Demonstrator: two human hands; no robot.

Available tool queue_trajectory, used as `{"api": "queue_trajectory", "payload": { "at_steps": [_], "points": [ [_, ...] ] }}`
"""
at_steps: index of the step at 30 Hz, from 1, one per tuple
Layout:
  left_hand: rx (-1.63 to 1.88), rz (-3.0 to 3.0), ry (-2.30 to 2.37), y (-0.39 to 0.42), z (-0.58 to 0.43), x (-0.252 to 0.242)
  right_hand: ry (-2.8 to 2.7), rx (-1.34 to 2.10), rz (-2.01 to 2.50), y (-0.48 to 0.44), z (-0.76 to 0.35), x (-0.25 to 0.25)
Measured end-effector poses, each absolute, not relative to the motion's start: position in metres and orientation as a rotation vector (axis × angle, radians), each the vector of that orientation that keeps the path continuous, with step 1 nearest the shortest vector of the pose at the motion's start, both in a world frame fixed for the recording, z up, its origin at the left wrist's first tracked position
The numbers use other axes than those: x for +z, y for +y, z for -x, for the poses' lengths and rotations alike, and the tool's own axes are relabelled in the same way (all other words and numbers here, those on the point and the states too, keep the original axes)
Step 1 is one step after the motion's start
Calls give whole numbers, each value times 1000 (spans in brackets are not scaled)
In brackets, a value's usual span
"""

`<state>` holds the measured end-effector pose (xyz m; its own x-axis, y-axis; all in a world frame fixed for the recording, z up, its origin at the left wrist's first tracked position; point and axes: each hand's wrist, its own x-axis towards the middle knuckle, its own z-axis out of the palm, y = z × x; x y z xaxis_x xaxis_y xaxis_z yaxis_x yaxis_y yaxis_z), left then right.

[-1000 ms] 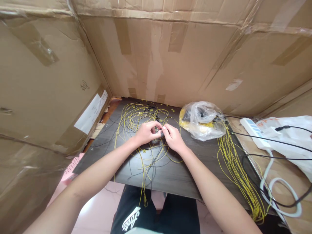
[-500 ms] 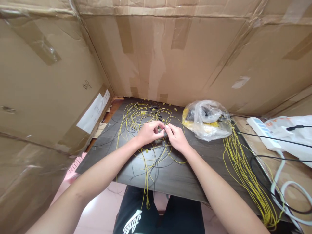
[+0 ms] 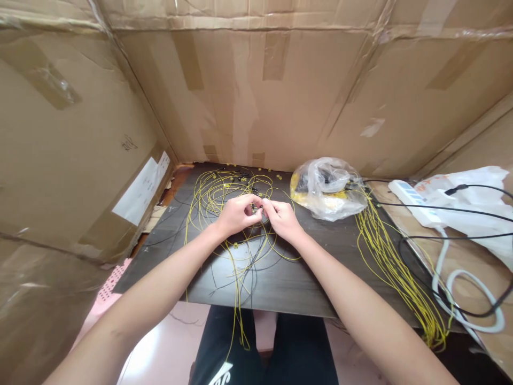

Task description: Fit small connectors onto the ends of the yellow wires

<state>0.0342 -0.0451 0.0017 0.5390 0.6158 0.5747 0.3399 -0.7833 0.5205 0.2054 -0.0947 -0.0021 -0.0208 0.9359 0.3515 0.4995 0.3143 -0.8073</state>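
My left hand point(image 3: 236, 215) and my right hand point(image 3: 281, 219) meet over the middle of a dark table point(image 3: 320, 278). Both are closed in a pinch on a small dark part point(image 3: 259, 212) held between their fingertips, too small to name. Under them lies a tangle of thin yellow wires point(image 3: 218, 195) mixed with black wires, some trailing over the table's front edge.
A clear plastic bag point(image 3: 328, 187) with yellow and black pieces lies to the right. A bundle of yellow wires point(image 3: 393, 272) runs toward the front right. A white power strip point(image 3: 412, 206), white cable and white bag lie at far right. Cardboard walls point(image 3: 256, 107) surround the table.
The hands stay together on the small part, only shifting slightly. The camera view has moved a little.
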Motion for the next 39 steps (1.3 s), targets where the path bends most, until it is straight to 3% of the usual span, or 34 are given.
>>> {"api": "queue_trajectory", "payload": {
  "at_steps": [14, 39],
  "points": [
    [1072, -2342, 830, -41, -34, 1, -1812, 456, 1325, -94, -210, -3],
    [1039, -2445, 812, -39, -32, -2, -1830, 552, 1314, -94, -209, -4]
  ]
}}
